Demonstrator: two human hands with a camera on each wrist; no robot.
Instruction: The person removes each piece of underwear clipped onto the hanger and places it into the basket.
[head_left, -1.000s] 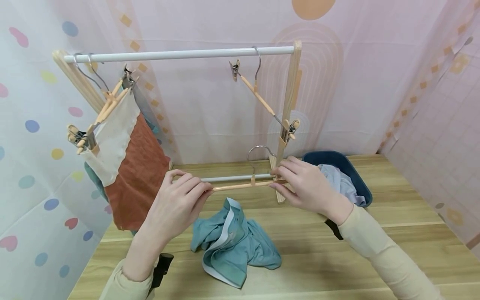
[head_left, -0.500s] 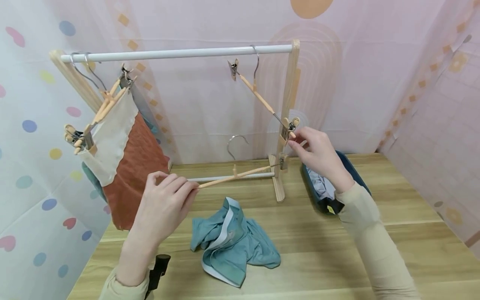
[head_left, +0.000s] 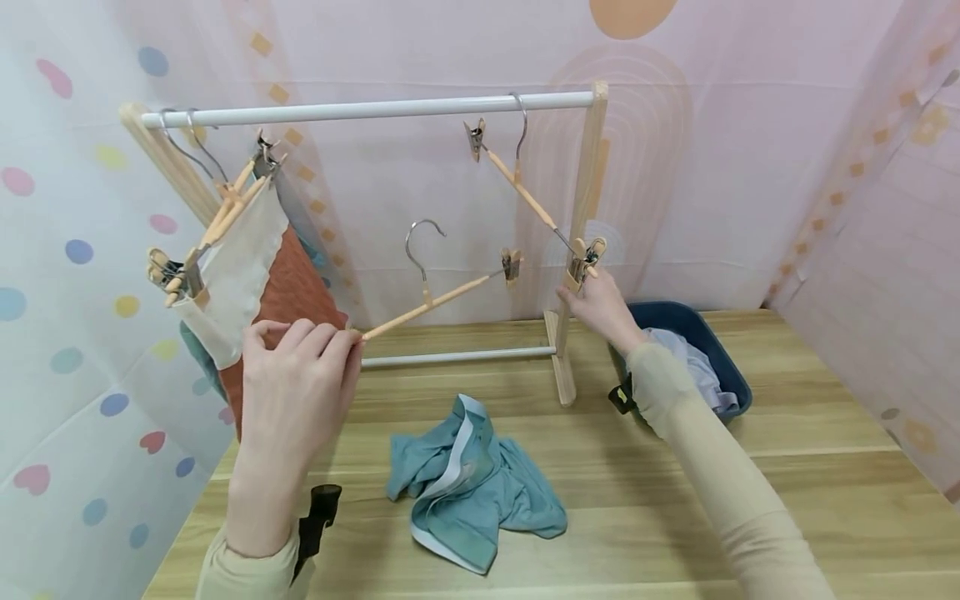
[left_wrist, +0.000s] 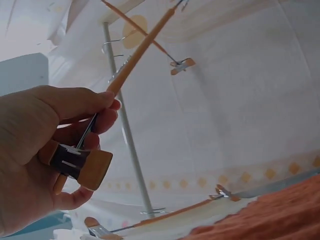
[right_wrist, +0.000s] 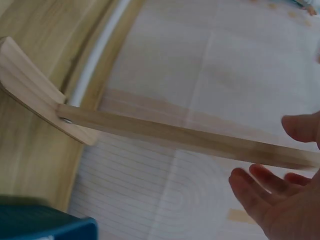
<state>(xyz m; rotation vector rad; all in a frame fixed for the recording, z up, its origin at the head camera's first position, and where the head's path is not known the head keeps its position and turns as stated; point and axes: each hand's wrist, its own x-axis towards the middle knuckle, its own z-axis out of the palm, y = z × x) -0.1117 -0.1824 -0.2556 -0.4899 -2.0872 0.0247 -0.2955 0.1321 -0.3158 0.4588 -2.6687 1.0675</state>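
In the head view my left hand pinches one end of a wooden clip hanger, its metal hook upright and its far clip at the right. The left wrist view shows thumb and fingertips on the bar, with the near clip by the palm. My right hand is at the right post of the clothes rack. In the right wrist view the thumb lies on one side of the post and the loosely bent fingers on the other, with gaps visible. Teal shorts lie crumpled on the table.
Two clip hangers with a rust-and-cream garment and a teal one behind hang at the rack's left. Another clip hanger hangs at right, close above my right hand. A dark blue bin with pale clothing stands right of the rack.
My right hand has let go of the hanger and moved up to the right post. My left hand has shifted left with the hanger, whose far end has swung upward.
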